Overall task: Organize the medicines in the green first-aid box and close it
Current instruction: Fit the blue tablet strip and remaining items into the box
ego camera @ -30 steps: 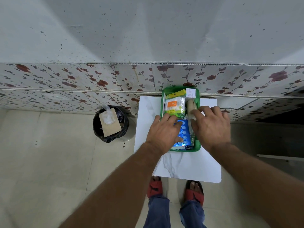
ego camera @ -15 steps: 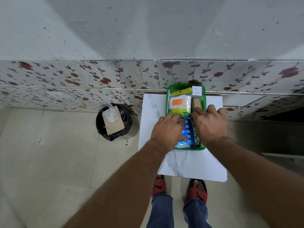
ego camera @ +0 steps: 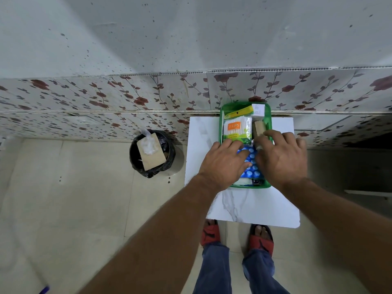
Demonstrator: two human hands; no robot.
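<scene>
The green first-aid box (ego camera: 221, 115) lies open on a small white marble-look table (ego camera: 250, 204) against the wall. Inside it sit a cotton-swab packet (ego camera: 236, 129), a yellow packet (ego camera: 239, 112), a small white box (ego camera: 258, 109), a tan roll (ego camera: 259, 127) and a blue blister strip (ego camera: 250, 158). My left hand (ego camera: 222, 164) rests palm down on the box's left half, fingers on the blue strip. My right hand (ego camera: 282, 158) lies over the right half, fingertips touching the tan roll. Whether either hand grips anything is hidden.
A black-lined bin (ego camera: 152, 153) with cardboard and plastic in it stands on the floor left of the table. The floral tiled wall (ego camera: 127, 98) runs right behind the table. My feet in red sandals (ego camera: 237, 234) are under the table's near edge.
Both hands stay over the box; my right hand has shifted slightly leftward over the strip. The camera view has drifted a little.
</scene>
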